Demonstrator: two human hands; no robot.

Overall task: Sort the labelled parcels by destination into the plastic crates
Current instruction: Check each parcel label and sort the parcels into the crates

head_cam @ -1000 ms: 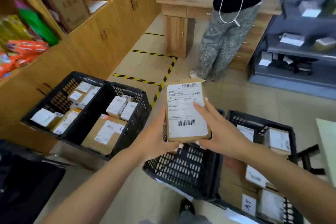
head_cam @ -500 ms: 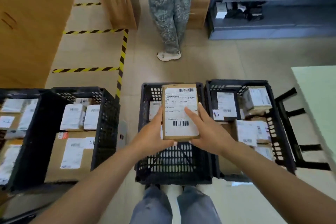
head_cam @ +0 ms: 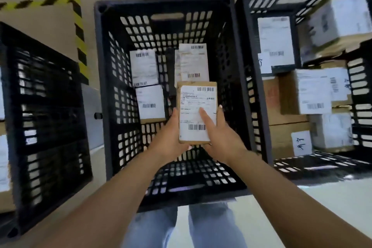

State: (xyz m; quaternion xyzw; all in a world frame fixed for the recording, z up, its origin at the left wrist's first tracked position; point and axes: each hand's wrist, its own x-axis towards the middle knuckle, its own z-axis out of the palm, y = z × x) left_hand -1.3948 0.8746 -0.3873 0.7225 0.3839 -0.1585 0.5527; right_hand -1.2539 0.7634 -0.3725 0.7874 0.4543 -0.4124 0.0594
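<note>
Change: half a second ago the parcel was held up over the rim of the middle crate; now it sits lower, inside the opening, label up.
Left hand: cupped under the parcel's near left corner, thumb along its side edge.
Right hand: clasps the right edge, thumb laid flat across the label.
Parcel position: above the crate floor, not yet resting; three labelled parcels lie deeper in, near the far end.
Meaning: the destination looks decided as the middle crate; the drop seems close.
Neighbours: right crate is stacked with boxes; left crate is mostly a blurred wall.
Floor: hazard tape runs past the left.
</note>
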